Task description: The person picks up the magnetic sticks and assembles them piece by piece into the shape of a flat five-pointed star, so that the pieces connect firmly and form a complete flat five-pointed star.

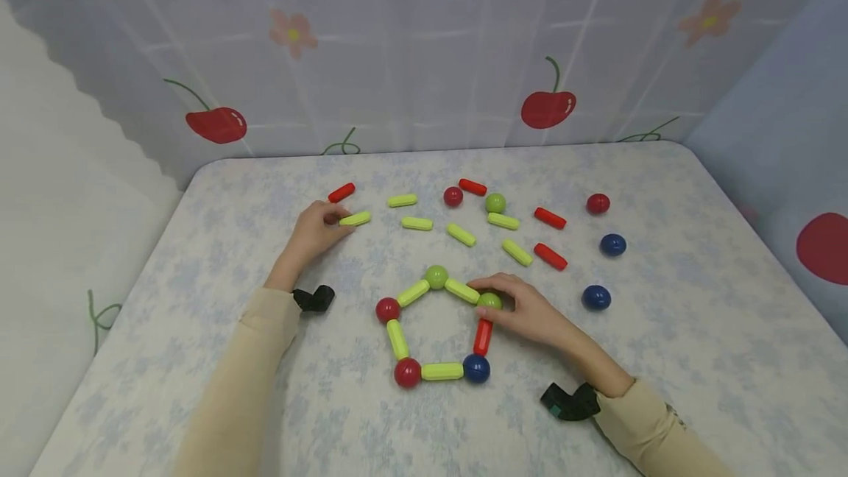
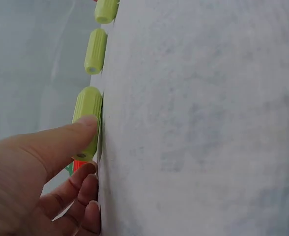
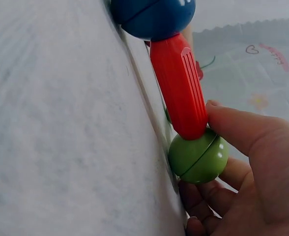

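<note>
At the left side of the table, my left hand (image 1: 314,232) pinches one end of a yellow-green magnetic rod (image 1: 358,218) between thumb and fingers; in the left wrist view the rod (image 2: 89,105) is low against the tabletop. My right hand (image 1: 530,311) grips a green ball (image 1: 489,301), a corner of a closed five-sided ring of rods and balls. A red rod (image 1: 483,337) runs from this ball to a blue ball (image 1: 476,369). Another green ball (image 1: 436,277) and two red balls (image 1: 407,372) form the other corners, joined by yellow-green rods (image 1: 442,372).
Several loose yellow-green rods (image 1: 417,224) and red rods (image 1: 550,218) lie beyond the ring, with a red ball (image 1: 453,196) and a green ball (image 1: 495,203). Right of them are a red ball (image 1: 598,204) and two blue balls (image 1: 596,297). A printed curtain (image 1: 397,57) hangs behind the table.
</note>
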Demonstrator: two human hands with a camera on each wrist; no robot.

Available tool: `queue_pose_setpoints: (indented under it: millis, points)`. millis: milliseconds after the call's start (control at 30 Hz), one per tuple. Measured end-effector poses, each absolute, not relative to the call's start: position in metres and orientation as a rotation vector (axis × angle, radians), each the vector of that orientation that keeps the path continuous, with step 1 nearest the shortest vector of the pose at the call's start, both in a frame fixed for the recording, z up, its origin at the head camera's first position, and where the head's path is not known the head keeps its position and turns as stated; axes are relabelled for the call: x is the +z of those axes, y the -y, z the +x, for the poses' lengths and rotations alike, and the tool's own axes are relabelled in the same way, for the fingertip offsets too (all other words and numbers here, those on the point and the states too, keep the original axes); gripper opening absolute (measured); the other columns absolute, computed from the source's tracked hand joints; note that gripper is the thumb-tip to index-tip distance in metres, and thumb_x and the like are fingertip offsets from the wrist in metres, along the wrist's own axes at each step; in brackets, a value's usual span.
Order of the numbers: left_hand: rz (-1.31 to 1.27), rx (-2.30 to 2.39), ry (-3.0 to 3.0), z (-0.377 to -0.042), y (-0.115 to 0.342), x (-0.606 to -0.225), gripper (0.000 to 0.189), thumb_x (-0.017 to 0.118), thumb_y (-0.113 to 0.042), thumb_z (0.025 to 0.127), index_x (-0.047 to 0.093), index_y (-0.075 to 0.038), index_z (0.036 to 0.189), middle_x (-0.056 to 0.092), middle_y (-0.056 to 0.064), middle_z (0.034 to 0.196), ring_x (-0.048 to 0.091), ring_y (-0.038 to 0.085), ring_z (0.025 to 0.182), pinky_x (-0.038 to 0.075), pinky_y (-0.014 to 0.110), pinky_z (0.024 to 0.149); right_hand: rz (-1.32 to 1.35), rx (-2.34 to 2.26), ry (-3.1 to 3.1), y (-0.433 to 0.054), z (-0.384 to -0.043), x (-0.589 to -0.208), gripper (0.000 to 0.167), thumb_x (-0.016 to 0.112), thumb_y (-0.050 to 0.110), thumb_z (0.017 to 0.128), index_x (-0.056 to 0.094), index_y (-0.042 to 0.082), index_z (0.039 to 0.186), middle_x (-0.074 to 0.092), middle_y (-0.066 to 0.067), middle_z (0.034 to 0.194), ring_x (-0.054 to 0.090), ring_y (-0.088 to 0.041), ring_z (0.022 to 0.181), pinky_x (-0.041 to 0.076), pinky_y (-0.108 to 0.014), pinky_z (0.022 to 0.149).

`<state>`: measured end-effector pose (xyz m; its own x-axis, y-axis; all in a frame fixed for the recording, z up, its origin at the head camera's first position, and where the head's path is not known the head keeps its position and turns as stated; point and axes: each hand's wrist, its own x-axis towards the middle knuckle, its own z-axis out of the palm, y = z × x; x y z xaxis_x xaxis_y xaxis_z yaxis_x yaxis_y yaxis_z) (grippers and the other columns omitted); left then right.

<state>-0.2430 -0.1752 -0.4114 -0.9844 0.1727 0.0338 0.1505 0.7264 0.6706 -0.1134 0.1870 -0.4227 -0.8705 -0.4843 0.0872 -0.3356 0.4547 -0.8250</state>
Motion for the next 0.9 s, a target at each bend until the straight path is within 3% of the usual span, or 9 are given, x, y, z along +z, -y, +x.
queue_pose_setpoints:
  millis: [167,367,633,800,900]
  points:
    - [0.255,1.194,-2.822,-0.228,0.185,-0.406,0.028,0.070,-0.016,0.085,0.066,-0.001,0.109,0.060,0.013,0.094,0.052,0.025,0.082,0.042,0.036,0.071,-0.685,-1.392,-2.537,-0.185,-0.113,-0.422,0.037,0.070,0.020,0.086,0.062,0.011,0.121,0.058,0.001,0.116,0.050,-0.018,0.111,0.037,-0.043,0.095]
    - [0.280,1.317,-2.629,-0.200,0.191,-0.404,0.030,0.071,-0.021,0.085,0.067,-0.003,0.109,0.063,0.008,0.097,0.055,0.021,0.083,0.044,0.031,0.071,-0.645,-1.393,-2.552,-0.183,-0.112,-0.423,0.037,0.070,0.022,0.086,0.062,0.012,0.120,0.058,0.001,0.118,0.048,-0.020,0.114,0.035,-0.045,0.096]
    - [0.334,1.671,-2.180,-0.171,0.175,-0.412,0.034,0.068,-0.019,0.088,0.062,-0.001,0.116,0.064,0.009,0.107,0.061,0.020,0.095,0.047,0.028,0.080,-0.625,-1.392,-2.552,-0.183,-0.113,-0.424,0.038,0.070,0.025,0.086,0.062,0.013,0.121,0.058,0.001,0.119,0.047,-0.021,0.115,0.035,-0.046,0.096]
    - [0.288,1.801,-1.994,-0.167,0.163,-0.414,0.042,0.062,-0.013,0.092,0.050,0.001,0.129,0.062,0.011,0.109,0.059,0.020,0.095,0.046,0.029,0.084,-0.616,-1.395,-2.551,-0.183,-0.112,-0.424,0.038,0.070,0.025,0.086,0.062,0.012,0.121,0.058,0.000,0.119,0.047,-0.021,0.115,0.035,-0.046,0.096]
    - [0.246,1.866,-1.919,-0.167,0.159,-0.414,0.041,0.060,-0.010,0.093,0.044,0.003,0.129,0.061,0.013,0.108,0.060,0.023,0.097,0.046,0.032,0.086,-0.619,-1.397,-2.555,-0.183,-0.112,-0.423,0.038,0.070,0.025,0.086,0.062,0.012,0.121,0.058,0.000,0.119,0.046,-0.021,0.115,0.035,-0.046,0.096]
